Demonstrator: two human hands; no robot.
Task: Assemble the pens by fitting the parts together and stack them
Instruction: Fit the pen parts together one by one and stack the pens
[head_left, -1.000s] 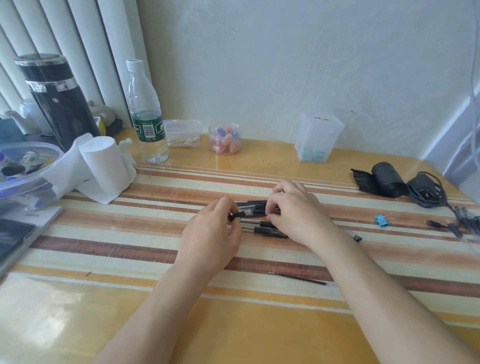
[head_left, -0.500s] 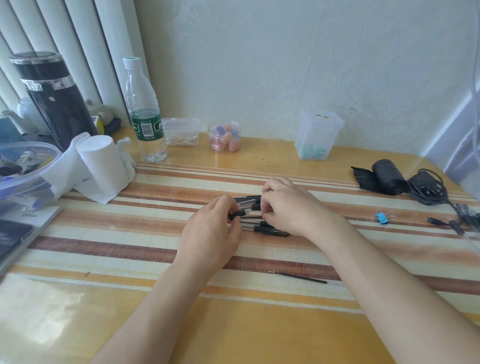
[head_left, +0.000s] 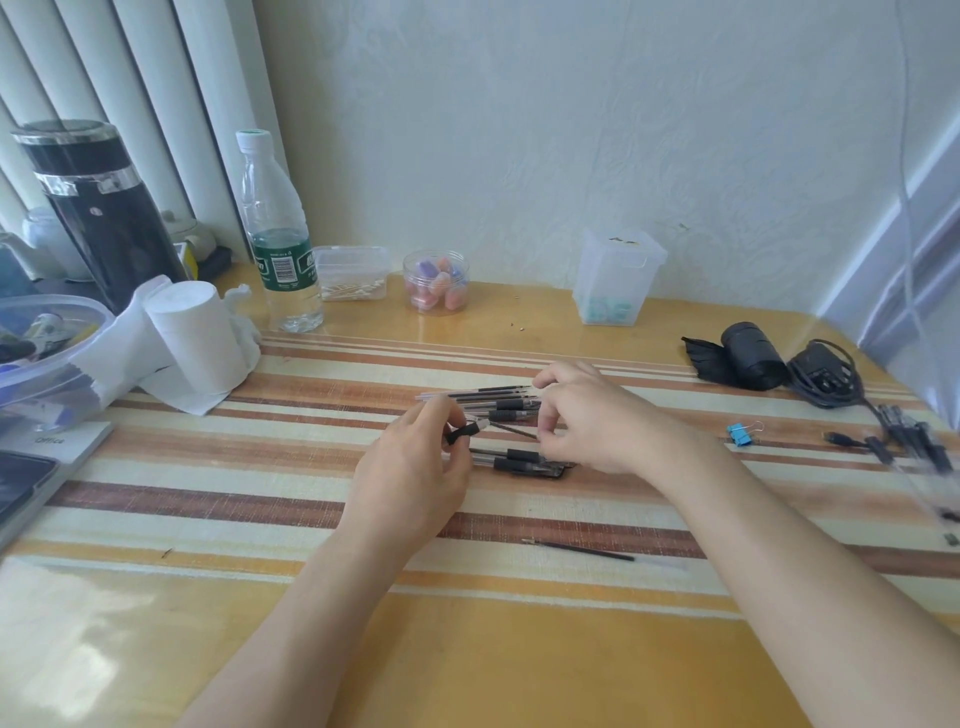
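- Head view: left hand pinches a black-gripped pen tip; right hand pinches the thin refill entering it, both just above the pen stack.
- Risk: a skewed refill could bend or miss the tip; a dropped hand could scatter the stack.

Black-gripped clear pens lying side by side on the striped mat, a second group nearer. Small black tip piece raised between them, thin refill slanting from it. Loose refill lying apart, nearer still.
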